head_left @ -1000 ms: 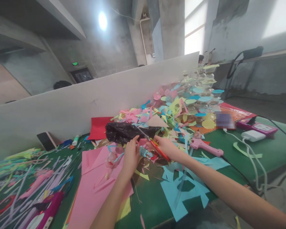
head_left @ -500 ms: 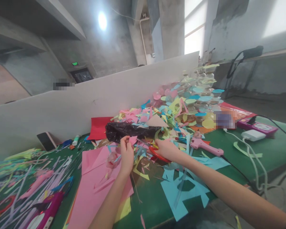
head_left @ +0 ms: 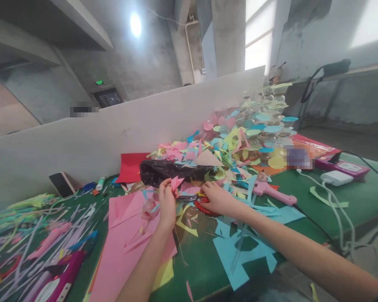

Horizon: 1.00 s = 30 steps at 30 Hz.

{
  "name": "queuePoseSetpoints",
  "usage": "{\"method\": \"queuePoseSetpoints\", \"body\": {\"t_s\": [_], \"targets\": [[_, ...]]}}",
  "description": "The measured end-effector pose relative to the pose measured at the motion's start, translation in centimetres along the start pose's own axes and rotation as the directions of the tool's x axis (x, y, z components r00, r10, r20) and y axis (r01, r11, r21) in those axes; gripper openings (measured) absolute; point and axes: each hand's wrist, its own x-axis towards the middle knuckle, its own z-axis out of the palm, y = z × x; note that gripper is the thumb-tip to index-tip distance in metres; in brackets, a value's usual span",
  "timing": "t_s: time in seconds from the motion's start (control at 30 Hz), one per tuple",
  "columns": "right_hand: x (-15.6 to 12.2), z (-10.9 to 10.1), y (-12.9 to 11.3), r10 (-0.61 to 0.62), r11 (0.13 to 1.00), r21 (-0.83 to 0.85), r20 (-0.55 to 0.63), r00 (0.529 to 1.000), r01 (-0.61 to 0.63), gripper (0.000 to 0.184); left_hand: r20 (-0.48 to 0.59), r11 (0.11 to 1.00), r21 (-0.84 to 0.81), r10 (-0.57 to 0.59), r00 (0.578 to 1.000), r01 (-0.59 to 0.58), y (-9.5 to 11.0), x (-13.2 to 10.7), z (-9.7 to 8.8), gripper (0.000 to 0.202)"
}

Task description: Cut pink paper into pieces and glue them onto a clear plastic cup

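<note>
My left hand [head_left: 167, 206] pinches a small folded piece of pink paper [head_left: 177, 183] between thumb and fingers. My right hand [head_left: 219, 200] is curled over the red handles of a pair of scissors [head_left: 189, 198]. The blades point left, just below the pink paper and apart from it; part of the handles is hidden under the fingers. Under and beside my left forearm lie large pink paper sheets [head_left: 122, 226]. Cut blue paper [head_left: 229, 256] lies in front of my right forearm. Behind both hands is a crumpled black plastic bag [head_left: 157, 173].
A heap of paper scraps [head_left: 176, 151] and clear cups with coloured discs [head_left: 271, 130] fill the back. A pink glue gun [head_left: 277, 193] with a cord and a white adapter [head_left: 337, 178] are at right. Left are a phone [head_left: 62, 184], coloured strips and another pink glue gun [head_left: 52, 239].
The scissors have dropped away from the pink paper and turned flatter, with my right hand now lower over the handles. The pink piece in my left hand now looks folded or pointed.
</note>
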Motion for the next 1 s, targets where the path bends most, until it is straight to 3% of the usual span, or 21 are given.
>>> {"method": "queuePoseSetpoints", "body": {"t_s": [0.1,0.3,0.43,0.7,0.87,1.0], "targets": [[0.0,-0.3,-0.4,-0.061,0.997,0.037,-0.069,0.996,0.064,0.018,0.035,0.999,0.05,-0.003,0.999,0.001,0.1,-0.3,0.1,0.028],[0.4,-0.3,-1.1,0.018,0.937,0.34,-0.283,0.959,0.083,0.02,0.156,0.944,0.314,0.049,0.987,-0.096,0.2,-1.4,0.5,0.025],[0.6,-0.6,-1.0,0.046,0.916,0.393,-0.287,0.957,0.074,0.02,0.307,0.924,0.344,0.056,0.95,-0.165,-0.4,-2.0,0.8,0.023],[0.9,-0.3,-0.4,0.071,0.878,0.472,-0.285,0.956,0.076,0.015,0.425,0.892,0.366,0.095,0.9,-0.267,-0.9,-2.1,0.6,0.027],[1.1,-0.2,-0.2,0.095,0.808,0.583,-0.267,0.959,0.083,0.019,0.449,0.803,0.449,0.177,0.876,-0.393,-0.9,-2.1,0.6,0.031],[1.0,-0.5,-0.4,0.121,0.779,0.623,-0.247,0.961,0.062,0.02,0.445,0.764,0.486,0.202,0.872,-0.425,-0.9,-2.1,0.5,0.029]]}}
